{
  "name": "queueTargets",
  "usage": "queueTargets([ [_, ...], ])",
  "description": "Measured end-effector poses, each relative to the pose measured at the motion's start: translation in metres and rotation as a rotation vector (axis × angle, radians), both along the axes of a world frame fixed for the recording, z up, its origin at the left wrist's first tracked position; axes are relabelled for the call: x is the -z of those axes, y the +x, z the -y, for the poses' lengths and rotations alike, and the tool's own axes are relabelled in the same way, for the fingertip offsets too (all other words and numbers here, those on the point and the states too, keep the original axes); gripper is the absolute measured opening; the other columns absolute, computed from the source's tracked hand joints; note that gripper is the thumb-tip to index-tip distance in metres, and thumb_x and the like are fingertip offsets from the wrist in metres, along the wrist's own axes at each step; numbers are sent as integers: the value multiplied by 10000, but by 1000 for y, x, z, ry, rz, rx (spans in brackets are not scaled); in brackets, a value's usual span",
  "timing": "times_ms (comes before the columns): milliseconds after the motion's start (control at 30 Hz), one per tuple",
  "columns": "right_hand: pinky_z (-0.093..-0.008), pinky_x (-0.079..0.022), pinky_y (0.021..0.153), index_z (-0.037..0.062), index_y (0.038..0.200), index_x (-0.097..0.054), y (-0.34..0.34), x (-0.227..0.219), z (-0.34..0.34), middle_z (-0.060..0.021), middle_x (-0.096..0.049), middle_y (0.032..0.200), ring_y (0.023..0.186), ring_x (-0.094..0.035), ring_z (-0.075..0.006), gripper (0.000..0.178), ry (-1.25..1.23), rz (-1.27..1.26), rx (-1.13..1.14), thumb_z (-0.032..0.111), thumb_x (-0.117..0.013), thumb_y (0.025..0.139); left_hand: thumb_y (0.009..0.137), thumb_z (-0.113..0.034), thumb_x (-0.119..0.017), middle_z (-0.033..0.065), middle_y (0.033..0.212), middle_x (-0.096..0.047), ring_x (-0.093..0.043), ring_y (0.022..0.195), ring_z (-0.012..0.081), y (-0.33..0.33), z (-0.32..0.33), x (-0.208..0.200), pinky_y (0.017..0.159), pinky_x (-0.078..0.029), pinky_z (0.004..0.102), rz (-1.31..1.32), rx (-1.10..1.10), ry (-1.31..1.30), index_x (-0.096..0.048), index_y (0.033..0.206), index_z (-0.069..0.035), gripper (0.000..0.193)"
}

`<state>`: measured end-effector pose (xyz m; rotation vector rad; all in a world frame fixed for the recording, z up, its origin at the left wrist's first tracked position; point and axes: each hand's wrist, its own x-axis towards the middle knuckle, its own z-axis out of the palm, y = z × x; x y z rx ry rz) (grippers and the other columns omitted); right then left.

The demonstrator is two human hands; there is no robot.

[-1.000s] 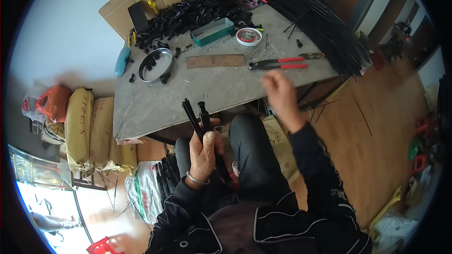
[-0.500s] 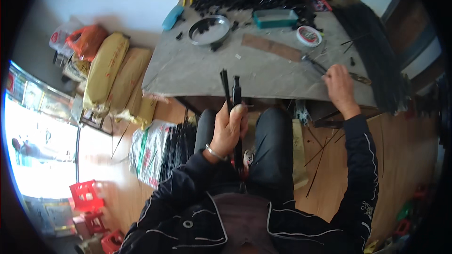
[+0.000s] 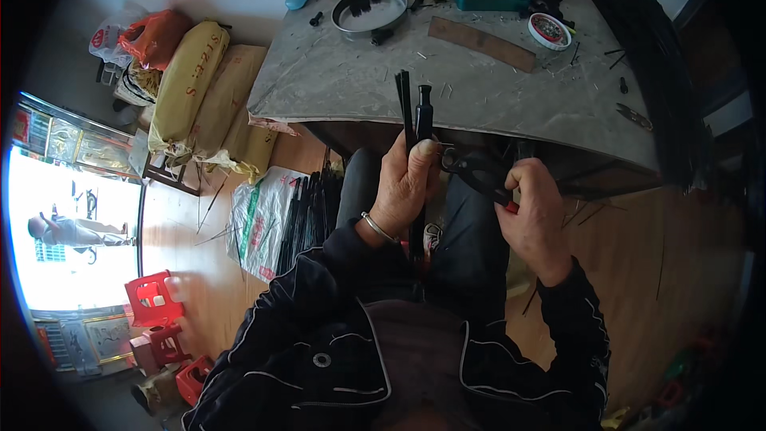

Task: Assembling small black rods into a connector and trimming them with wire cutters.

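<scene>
My left hand [image 3: 405, 179] is closed around a thick black tube [image 3: 424, 116] with a narrower tip and a bundle of thin black strips [image 3: 404, 104]. Both stand roughly upright in front of the table edge, above my knees. In my right hand [image 3: 533, 219] is a pair of pliers [image 3: 479, 174] with a dark head and some red on the handle. Its head points left and reaches close to my left thumb, beside the black tube; I cannot tell whether it touches. The lower part of the tube runs down below my left hand between my legs.
On the grey table [image 3: 335, 72] lie a round metal tray [image 3: 369, 30], a teal box [image 3: 491, 1], a brown flat strip [image 3: 483, 44] and a white tub [image 3: 550, 32]. Black parts are heaped behind. Left stand yellow sacks [image 3: 190, 88]; black rods [image 3: 305, 215] lie on the floor beside a plastic bag.
My right hand has come from the tabletop toward my left hand, bringing the pliers with it. The view has shifted, and the left hand still grips the tube and strips.
</scene>
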<state>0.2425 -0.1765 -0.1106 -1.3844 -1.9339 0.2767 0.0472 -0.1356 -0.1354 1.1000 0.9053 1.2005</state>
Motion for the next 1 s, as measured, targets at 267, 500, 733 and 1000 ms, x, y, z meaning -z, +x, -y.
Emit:
queueTargets([
  [267,-394,-406,704,82,876,-469,-7,-19,-3,-75,-507,914,816,-531,-278,403,159,279,16,-101,-708,608,994,-393,-463,-1,646,-470,-392,412,63,-4,4,-6,383,-306,214,-9,-26,28,-488,1041,-55,342],
  [500,-263,-445,500,66,905,-458,2,-27,5,-63,-537,680,539,-565,-189,256,-592,-261,-219,-9,-672,787,987,-410,-471,-5,680,-476,-406,438,54,-6,6,-9,400,-318,204,-28,-3,41,-494,1044,-54,361],
  [733,-219,-484,543,18,1084,-475,18,-18,11,-69,-622,758,567,-585,-111,272,-1242,-564,-524,139,-608,880,975,-508,-420,-13,612,-480,-430,446,50,-9,7,-4,408,-339,205,-32,48,55,-532,1000,-39,483],
  [1000,-233,-492,518,23,1027,-539,14,1,43,-89,-619,772,582,-586,-126,304,-1454,-1096,-532,287,-629,907,959,-518,-460,-23,604,-472,-421,440,50,-13,9,-17,404,-317,204,60,71,-40,-517,924,-41,482],
])
